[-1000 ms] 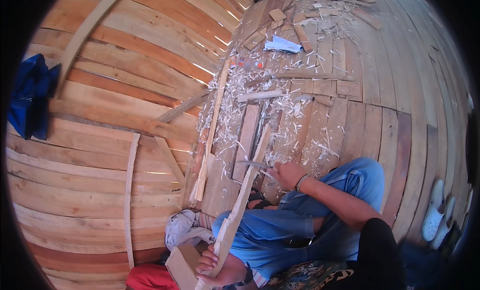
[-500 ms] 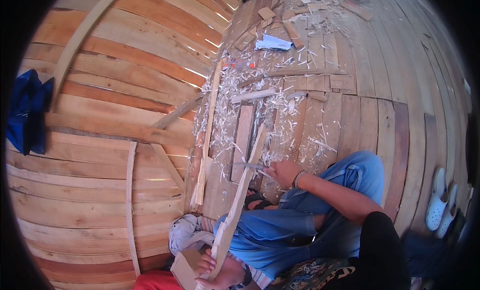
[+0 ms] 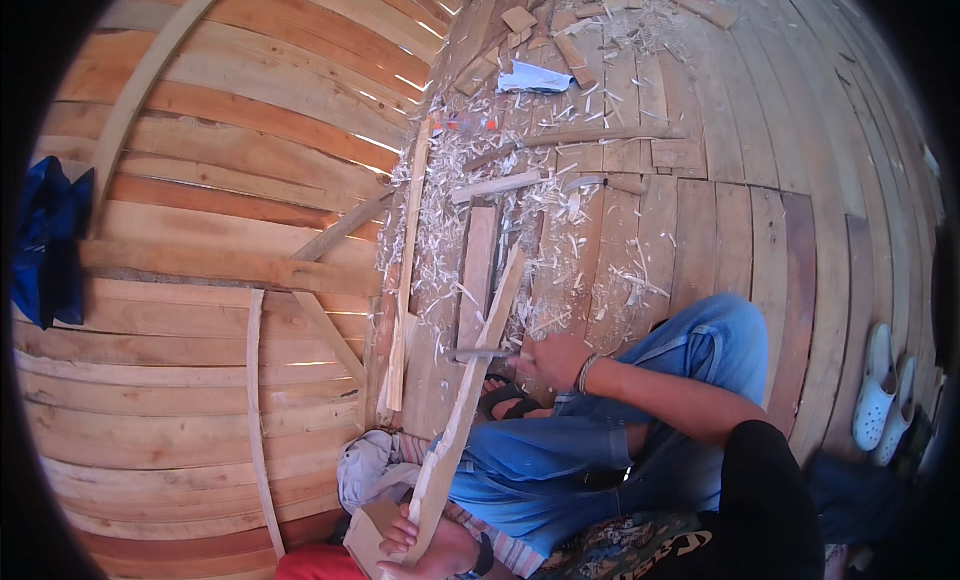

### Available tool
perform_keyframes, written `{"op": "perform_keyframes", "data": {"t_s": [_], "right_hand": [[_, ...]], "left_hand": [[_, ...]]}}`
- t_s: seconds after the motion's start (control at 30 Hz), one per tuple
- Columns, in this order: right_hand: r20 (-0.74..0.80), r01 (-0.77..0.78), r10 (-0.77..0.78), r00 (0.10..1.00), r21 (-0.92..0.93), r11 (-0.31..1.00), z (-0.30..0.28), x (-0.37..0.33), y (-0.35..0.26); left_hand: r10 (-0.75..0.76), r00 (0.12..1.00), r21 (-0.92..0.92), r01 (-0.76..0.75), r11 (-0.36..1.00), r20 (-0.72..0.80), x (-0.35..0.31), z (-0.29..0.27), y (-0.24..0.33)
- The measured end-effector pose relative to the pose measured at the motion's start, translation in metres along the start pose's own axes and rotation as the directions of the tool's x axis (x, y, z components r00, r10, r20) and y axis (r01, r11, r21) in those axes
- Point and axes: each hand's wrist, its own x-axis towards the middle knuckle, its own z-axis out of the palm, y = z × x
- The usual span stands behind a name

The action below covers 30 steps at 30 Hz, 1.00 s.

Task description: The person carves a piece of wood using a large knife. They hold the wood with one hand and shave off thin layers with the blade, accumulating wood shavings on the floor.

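Note:
My left hand is wrapped around the lower end of a long, pale wooden stick, which slants up and away over my bent legs. Its cut side is rough and uneven. In my closed right hand is a knife, its handle mostly hidden by my fingers. The grey knife blade lies across the upper half of the stick. Beyond it, the stick's far end rises over a flat reddish board on the floor. A light brown block or box is beside my left hand.
Shavings litter the plank floor. A wooden-handled blade, a thin pole, offcuts and a crumpled white sheet lie farther off. A long strip runs along the plank wall. White clogs are at right.
The knife blade and my right hand have moved slightly down the stick, toward me and to the left. My left hand keeps its grip. The whole view has shifted a little.

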Motion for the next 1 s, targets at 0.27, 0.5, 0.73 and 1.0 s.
{"op": "perform_keyframes", "data": {"t_s": [0.27,0.5,0.73,1.0], "right_hand": [[-0.003,0.044,-0.044,0.999,0.025,0.999,-0.001,-0.012,-0.010],[-0.004,-0.011,0.011,1.000,0.022,1.000,-0.004,-0.003,-0.006],[0.027,0.064,-0.067,0.997,0.111,0.992,0.012,-0.003,-0.001],[-0.011,0.012,-0.011,1.000,0.072,0.997,0.010,0.008,0.017]], "left_hand": [[-0.017,0.999,0.011,0.016,1.000,0.038,-0.001,-0.005,-0.001],[0.001,0.999,0.001,-0.001,1.000,0.037,0.001,-0.005,0.001],[-0.015,0.977,-0.017,0.019,1.000,0.214,0.005,-0.005,-0.002],[-0.001,0.993,0.006,0.000,1.000,0.121,-0.007,-0.008,0.002]]}}
